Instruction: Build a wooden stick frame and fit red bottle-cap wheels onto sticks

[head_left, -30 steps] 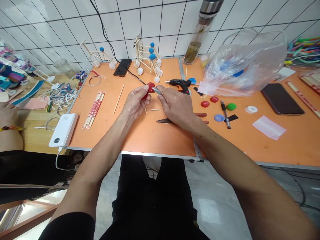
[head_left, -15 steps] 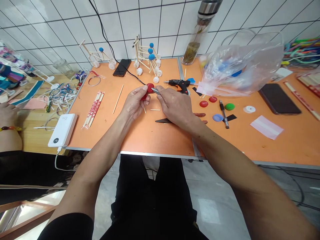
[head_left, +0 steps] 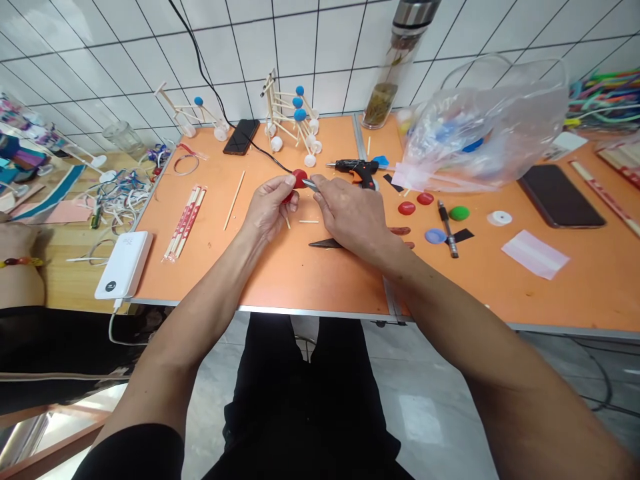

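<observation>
My left hand (head_left: 269,208) is closed on a red bottle cap (head_left: 299,179), held just above the orange table (head_left: 280,267). My right hand (head_left: 350,215) is closed on a thin grey metal tool (head_left: 311,185) whose tip touches the cap. A short wooden stick (head_left: 309,221) lies on the table under my hands. A black glue gun (head_left: 357,169) lies just behind my right hand. Two red caps (head_left: 414,204), a green cap (head_left: 459,213) and a blue cap (head_left: 435,235) lie to the right, beside a pen (head_left: 447,228).
A stick-and-cap model (head_left: 293,119) and a black phone (head_left: 241,136) stand at the back. A clear plastic bag (head_left: 480,133) and another phone (head_left: 563,197) sit at right. Wrapped chopsticks (head_left: 187,221) and a white power bank (head_left: 124,265) lie at left. Another person's arm (head_left: 17,267) rests far left.
Both hands stay together on the cap and tool; they and the whole scene have shifted only slightly in view.
</observation>
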A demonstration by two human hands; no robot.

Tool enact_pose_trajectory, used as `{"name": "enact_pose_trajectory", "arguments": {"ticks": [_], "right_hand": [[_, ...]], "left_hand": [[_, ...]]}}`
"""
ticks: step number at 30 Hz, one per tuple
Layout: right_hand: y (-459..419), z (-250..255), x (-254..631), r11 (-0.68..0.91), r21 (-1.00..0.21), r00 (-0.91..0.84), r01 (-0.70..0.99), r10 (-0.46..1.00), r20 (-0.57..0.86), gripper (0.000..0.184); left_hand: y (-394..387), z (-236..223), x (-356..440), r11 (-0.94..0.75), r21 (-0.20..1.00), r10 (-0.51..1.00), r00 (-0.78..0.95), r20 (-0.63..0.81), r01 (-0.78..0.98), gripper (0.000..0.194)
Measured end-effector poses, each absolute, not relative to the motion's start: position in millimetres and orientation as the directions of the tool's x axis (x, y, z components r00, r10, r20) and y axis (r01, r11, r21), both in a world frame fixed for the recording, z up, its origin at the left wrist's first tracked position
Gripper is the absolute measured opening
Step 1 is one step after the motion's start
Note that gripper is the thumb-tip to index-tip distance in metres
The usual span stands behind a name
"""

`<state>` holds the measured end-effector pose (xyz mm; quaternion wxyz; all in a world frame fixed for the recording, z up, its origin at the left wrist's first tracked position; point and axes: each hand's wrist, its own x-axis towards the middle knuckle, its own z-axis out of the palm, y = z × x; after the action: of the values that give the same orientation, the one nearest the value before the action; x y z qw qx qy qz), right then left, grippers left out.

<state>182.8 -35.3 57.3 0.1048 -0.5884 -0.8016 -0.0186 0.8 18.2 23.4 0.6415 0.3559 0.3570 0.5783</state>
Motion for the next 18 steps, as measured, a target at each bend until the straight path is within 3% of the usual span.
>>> {"name": "enact_pose_trajectory", "arguments": {"ticks": [18], "right_hand": [[-41.6,64.2,181.6,0.304,-0.048,-0.294,0.951,0.944,0.152,0.063]], "left_hand": [[15.4,25.6,1.2,0.063,0.901,0.997,0.059,-0.041,-0.428,0.024]]}}
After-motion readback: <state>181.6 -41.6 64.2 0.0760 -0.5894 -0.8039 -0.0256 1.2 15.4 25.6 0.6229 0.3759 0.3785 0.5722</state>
